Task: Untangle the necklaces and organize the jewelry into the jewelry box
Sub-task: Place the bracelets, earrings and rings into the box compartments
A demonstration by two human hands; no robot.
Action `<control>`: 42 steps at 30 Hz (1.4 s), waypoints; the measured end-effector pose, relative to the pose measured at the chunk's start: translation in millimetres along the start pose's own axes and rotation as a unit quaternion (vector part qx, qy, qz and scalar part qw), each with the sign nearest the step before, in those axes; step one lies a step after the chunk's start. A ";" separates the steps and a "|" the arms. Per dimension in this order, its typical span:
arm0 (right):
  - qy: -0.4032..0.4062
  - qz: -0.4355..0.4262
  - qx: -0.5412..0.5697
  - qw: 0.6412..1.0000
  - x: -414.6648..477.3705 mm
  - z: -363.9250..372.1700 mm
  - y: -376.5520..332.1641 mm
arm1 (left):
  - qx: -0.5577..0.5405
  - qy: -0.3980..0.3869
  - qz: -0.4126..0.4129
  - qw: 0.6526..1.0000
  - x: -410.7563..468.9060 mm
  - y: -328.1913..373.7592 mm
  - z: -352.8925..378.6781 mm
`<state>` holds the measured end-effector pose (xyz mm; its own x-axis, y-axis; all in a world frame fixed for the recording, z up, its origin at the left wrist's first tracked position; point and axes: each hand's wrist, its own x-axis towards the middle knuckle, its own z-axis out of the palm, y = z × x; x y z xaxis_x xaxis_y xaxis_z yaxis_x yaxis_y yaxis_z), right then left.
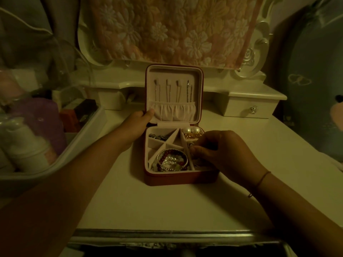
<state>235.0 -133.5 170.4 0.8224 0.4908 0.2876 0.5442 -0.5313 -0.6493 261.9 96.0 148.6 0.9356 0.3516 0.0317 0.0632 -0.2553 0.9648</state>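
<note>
A red jewelry box [178,179] stands open at the middle of a white dressing table [148,206]. Its lid [199,76] is upright, and four necklaces [168,89] hang side by side inside it, their lower ends tucked into a gathered pocket [174,110].

The left hand [135,125] grips the lid's lower left edge, with the thumb lying on the inner rim. The right hand [222,151] covers the right side of the divided tray. Its fingers are curled together and pinch a small silvery piece [190,145] that is too small to identify.

In the tray, pearl earrings [191,130] sit in the far right compartment beside gold pieces, dark metal jewelry [157,136] lies in the far left one, and beaded bracelets [172,160] with a twisted bangle fill the near left one.

A white bin [74,145] holding a bottle [27,151] stands at the left.
</note>
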 end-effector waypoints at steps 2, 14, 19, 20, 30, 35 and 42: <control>0.008 0.001 -0.011 1.000 -0.3 0.2 0.9 | 0.001 -0.001 0.001 1.000 0.1 -0.2 0.0; 0.070 -0.025 -0.061 0.995 -7.7 -13.7 14.4 | 0.002 -0.003 -0.002 1.000 0.9 -0.1 -0.3; 0.046 -0.082 -0.099 0.991 -25.2 -22.9 13.6 | -0.003 -0.001 -0.002 1.000 1.2 -0.4 -0.1; 0.037 -0.091 -0.106 0.990 -28.1 -21.4 13.8 | -0.001 0.001 -0.002 1.000 0.7 -0.1 -0.3; 0.023 -0.090 -0.124 0.988 -30.7 -15.3 14.7 | -0.004 -0.004 -0.005 1.000 -1.3 0.6 -0.1; 0.002 -0.076 -0.170 0.983 -20.6 -17.7 9.4 | -0.001 -0.001 -0.007 1.000 -0.6 0.0 -0.6; -0.015 -0.076 -0.180 0.981 -15.1 -16.9 6.5 | -0.004 -0.002 -0.005 1.000 -0.5 0.1 -0.6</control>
<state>228.9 -156.1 173.7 0.7245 0.6012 0.3371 0.6883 -0.6568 -0.3081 261.2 96.3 148.8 0.9362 0.3509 0.0216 0.0694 -0.2446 0.9671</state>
